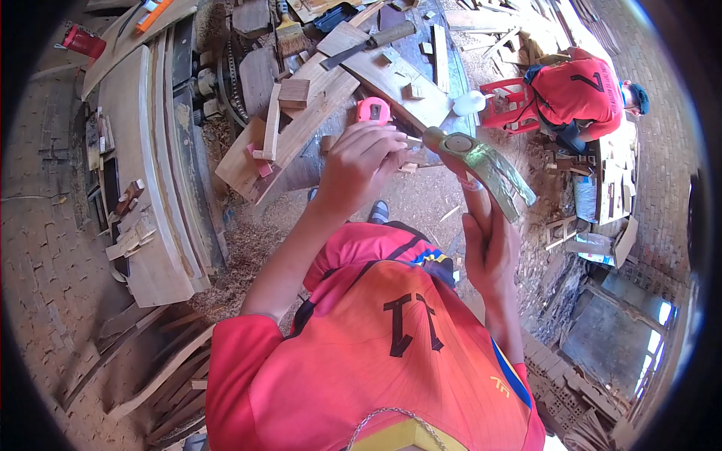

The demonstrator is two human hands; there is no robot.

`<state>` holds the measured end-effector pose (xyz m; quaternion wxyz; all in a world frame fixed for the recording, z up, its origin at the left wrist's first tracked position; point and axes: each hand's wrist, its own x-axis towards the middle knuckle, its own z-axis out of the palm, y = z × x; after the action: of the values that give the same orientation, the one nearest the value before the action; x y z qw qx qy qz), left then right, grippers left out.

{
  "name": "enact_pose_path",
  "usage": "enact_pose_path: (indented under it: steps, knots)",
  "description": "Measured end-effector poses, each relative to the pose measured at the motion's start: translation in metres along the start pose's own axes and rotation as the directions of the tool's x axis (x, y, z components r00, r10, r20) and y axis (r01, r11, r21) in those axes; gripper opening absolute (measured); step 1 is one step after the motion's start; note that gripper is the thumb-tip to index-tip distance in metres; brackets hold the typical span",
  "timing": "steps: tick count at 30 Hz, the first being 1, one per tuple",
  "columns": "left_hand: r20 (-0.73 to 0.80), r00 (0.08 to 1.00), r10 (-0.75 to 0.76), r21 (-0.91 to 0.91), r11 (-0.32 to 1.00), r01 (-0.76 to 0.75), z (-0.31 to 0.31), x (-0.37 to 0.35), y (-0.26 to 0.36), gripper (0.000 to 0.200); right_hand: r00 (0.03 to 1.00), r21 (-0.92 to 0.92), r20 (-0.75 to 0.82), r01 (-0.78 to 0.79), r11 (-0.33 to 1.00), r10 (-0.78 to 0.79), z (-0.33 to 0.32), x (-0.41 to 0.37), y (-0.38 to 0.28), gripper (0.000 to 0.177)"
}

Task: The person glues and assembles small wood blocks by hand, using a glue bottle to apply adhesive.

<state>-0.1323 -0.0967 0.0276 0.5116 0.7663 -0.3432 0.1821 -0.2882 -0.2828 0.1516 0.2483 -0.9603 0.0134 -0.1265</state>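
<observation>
My right hand (492,252) is wrapped round the wooden handle of a claw hammer (487,167), raised with its greenish metal head up and its claw pointing right. My left hand (362,164) is closed, its fingers pinched together over the near edge of the workbench. What they pinch is hidden; a thin pale sliver shows by the fingertips. Just beyond the knuckles lies a pink-red tape measure (374,110). Left of this hand, a long board (297,135) carries a small wooden block (294,93) and a narrow wooden strip (271,135).
On the bench lie a chisel-like tool (368,43), a paintbrush (289,34) and a white bottle (470,103). Another person (575,98) in a red shirt bends over at the right, beside a red plastic stool (511,105). Long planks (154,188) stand left; shavings cover the floor.
</observation>
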Motion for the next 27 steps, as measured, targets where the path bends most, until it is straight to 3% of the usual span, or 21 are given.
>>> enact_pose_path:
  steps: [3,6,14,18,21,24,27]
  knots:
    - [0.025,0.999,-0.027,0.019,0.999,0.026,-0.007,0.010,0.007,0.024,0.999,0.022,0.041,0.007,1.000,-0.008,0.003,0.003,-0.003,0.049]
    - [0.042,0.999,-0.016,0.021,1.000,0.015,-0.007,0.013,0.006,0.024,0.971,0.015,0.141,-0.198,0.980,0.194,0.005,-0.009,0.005,0.042]
    - [0.082,0.996,0.028,0.009,1.000,-0.028,-0.005,0.014,-0.004,0.029,0.969,0.022,0.161,-0.191,0.981,0.185,0.010,-0.009,0.005,0.039]
    - [0.138,0.989,-0.052,0.004,0.999,0.052,-0.009,0.017,0.006,0.037,0.969,0.042,0.160,-0.195,0.980,0.186,0.012,-0.008,0.008,0.040]
    - [0.165,0.986,-0.028,0.020,0.999,0.024,-0.010,0.015,0.005,0.040,0.926,0.063,0.242,-0.313,0.948,0.290,0.009,-0.008,0.006,0.041]
    - [0.193,0.980,-0.041,0.032,0.999,0.035,-0.009,0.013,0.003,0.040,0.950,0.030,0.192,-0.255,0.966,0.245,0.016,-0.012,0.013,0.040]
    - [0.197,0.980,-0.034,0.041,0.999,0.026,-0.010,0.016,0.002,0.037,0.943,0.069,0.173,-0.298,0.952,0.283,0.019,-0.009,0.009,0.039]
